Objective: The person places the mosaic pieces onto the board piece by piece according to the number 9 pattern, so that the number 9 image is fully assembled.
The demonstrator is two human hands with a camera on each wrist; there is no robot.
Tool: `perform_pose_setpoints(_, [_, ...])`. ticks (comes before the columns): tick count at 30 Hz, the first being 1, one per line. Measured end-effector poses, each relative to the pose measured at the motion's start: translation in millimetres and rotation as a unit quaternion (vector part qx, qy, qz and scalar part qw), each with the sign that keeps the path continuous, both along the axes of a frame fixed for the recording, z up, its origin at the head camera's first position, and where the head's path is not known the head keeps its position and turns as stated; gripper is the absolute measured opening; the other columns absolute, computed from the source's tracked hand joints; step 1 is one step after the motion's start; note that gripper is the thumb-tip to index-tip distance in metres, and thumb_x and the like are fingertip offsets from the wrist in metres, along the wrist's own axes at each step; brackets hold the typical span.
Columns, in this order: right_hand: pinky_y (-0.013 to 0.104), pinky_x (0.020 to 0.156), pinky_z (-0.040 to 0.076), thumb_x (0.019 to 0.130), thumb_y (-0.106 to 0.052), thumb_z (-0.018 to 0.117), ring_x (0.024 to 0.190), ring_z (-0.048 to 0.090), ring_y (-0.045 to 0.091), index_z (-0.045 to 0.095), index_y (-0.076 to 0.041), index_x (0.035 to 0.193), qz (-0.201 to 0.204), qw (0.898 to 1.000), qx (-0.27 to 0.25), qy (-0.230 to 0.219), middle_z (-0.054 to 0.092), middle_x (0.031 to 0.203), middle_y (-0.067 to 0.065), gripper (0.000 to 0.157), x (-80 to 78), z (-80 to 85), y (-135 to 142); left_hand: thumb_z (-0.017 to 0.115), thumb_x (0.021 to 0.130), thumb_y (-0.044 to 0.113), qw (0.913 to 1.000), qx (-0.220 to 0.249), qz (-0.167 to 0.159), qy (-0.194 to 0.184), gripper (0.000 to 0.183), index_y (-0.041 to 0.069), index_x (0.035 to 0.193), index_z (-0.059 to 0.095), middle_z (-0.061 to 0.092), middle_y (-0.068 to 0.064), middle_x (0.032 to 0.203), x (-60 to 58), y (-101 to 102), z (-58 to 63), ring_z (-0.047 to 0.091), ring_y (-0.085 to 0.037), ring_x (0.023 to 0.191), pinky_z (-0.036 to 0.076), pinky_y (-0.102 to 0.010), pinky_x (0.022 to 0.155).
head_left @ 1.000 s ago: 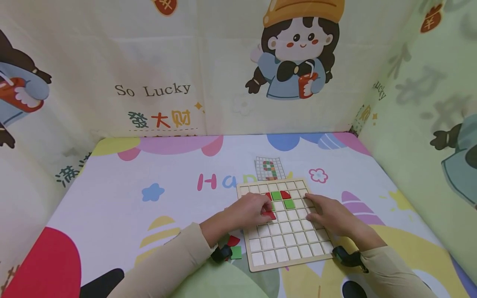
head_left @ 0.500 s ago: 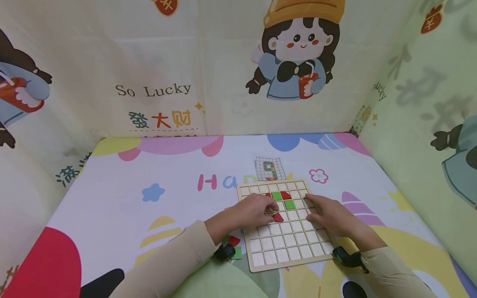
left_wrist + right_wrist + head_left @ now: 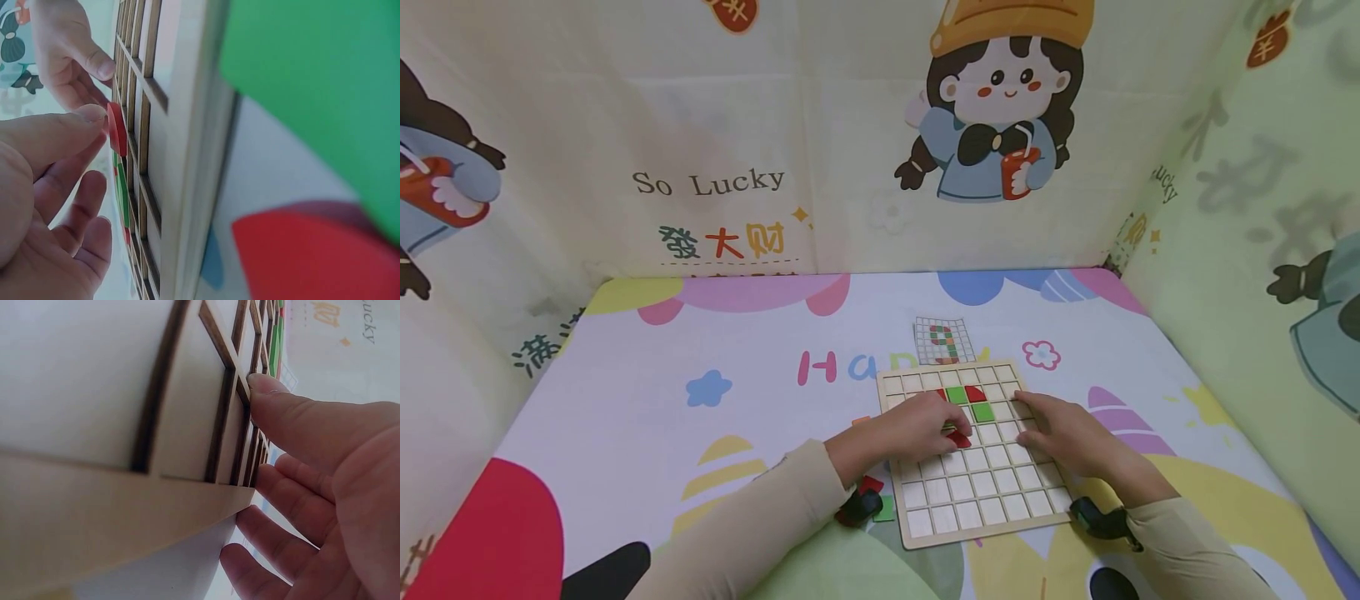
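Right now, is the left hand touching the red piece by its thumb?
Touching. The left wrist view shows it: the thumb tip of the left hand meets the red piece's edge, with no visible gap.

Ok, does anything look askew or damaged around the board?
Nothing damaged that I can see. The red piece at the left hand looks raised off the board rather than flat in it, which fits that hand pinching it. The board also lies slightly turned on the tablecloth.
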State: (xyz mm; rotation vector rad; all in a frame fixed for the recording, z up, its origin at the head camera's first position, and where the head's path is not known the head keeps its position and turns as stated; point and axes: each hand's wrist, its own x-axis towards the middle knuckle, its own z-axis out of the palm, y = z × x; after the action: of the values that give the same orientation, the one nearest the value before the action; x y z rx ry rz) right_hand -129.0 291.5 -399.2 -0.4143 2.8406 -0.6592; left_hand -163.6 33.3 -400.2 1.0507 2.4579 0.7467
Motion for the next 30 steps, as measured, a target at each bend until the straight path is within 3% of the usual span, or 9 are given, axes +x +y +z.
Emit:
perform_pose_setpoints(14, [0.063, 0.104, 0.035, 0.091, -0.024, 0.074, 0.132, 0.042, 0.050, 0.045, 0.006, 0.144, 0.002, 1.000, 0.002, 0.001, 0.049, 0.142, 0.029, 0.068, 0.6, 0.1, -0.6, 0.074, 0.092, 0.013, 0.9999, -0.004, 0.002, -0.010, 0.011, 0.021, 0.098, 0.074, 0.060, 0.014, 0.087, -2.1, -0.5, -4.1, 0.050, -0.007, 0.089, 0.043, -0.019, 0.077])
perform_pose_setpoints(26, [0.062, 0.103, 0.038, 0.090, -0.025, 0.075, 0.129, 0.046, 0.049, 0.047, 0.006, 0.143, 0.009, 1.000, 0.019, 0.010, 0.052, 0.139, 0.028, 0.067, 0.2, -1.1, -1.3, 0.073, 0.092, 0.013, 0.9998, -0.017, -0.001, 0.013, 0.012, 0.025, 0.094, 0.071, 0.057, 0.014, 0.087, -3.1, -2.2, -3.7, 0.047, -0.009, 0.093, 0.042, -0.022, 0.079])
perform_pose_setpoints(30, [0.061, 0.103, 0.038, 0.091, -0.026, 0.075, 0.129, 0.046, 0.049, 0.047, 0.006, 0.143, 0.010, 1.000, 0.018, 0.011, 0.052, 0.139, 0.028, 0.067, 0.0, -0.9, -1.3, 0.074, 0.092, 0.013, 0.9999, -0.009, 0.007, -0.013, 0.013, 0.026, 0.096, 0.071, 0.057, 0.013, 0.091, -5.1, -3.5, -4.3, 0.047, -0.010, 0.099, 0.043, -0.022, 0.080])
